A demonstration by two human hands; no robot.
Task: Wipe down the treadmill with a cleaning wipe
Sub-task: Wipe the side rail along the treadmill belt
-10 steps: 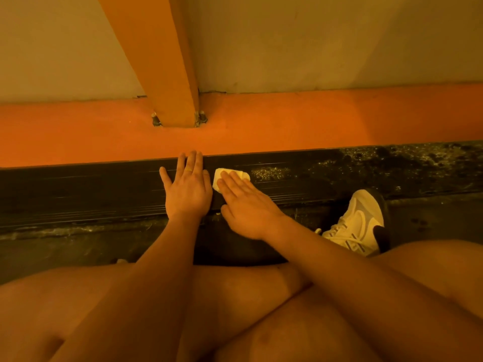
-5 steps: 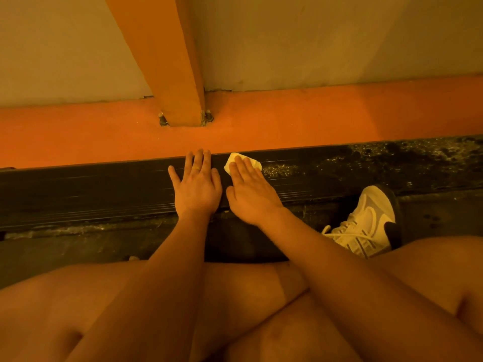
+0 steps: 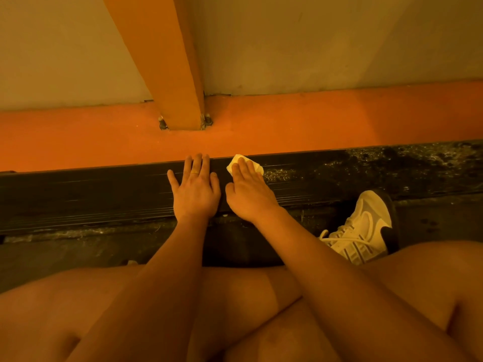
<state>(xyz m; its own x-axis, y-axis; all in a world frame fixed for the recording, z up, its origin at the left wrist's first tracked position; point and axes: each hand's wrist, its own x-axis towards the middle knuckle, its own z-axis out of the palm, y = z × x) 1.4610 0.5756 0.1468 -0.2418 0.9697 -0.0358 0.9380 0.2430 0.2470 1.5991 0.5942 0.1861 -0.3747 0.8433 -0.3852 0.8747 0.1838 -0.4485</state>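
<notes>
- Pressing wipe (image 3: 244,164) flat onto black treadmill rail (image 3: 104,194): right hand (image 3: 249,194), fingers extended.
- Left hand (image 3: 194,190) open, palm down on rail just beside it.

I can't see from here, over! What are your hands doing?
Right hand flat, pressing wipe on black rail. Left hand flat, empty. Speckled grime to the right. Nothing blocking.
</notes>
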